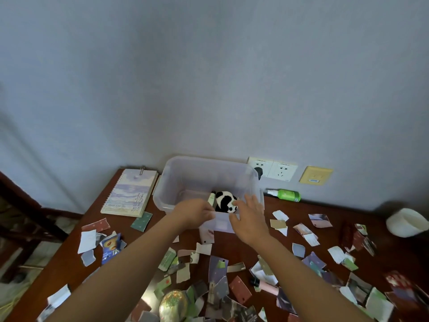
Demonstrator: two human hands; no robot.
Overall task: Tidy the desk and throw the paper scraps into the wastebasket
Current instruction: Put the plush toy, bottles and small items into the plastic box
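Paper scraps (218,266) are found strewn across the wooden desk (226,247), nearer than both hands and on either side of them. The left hand (197,213) is seen with fingers curled at the near rim of a clear plastic bin (185,177); whether it grips cannot be told. The right hand (249,219) is held open, fingers spread, beside a panda plush (224,201) inside the bin.
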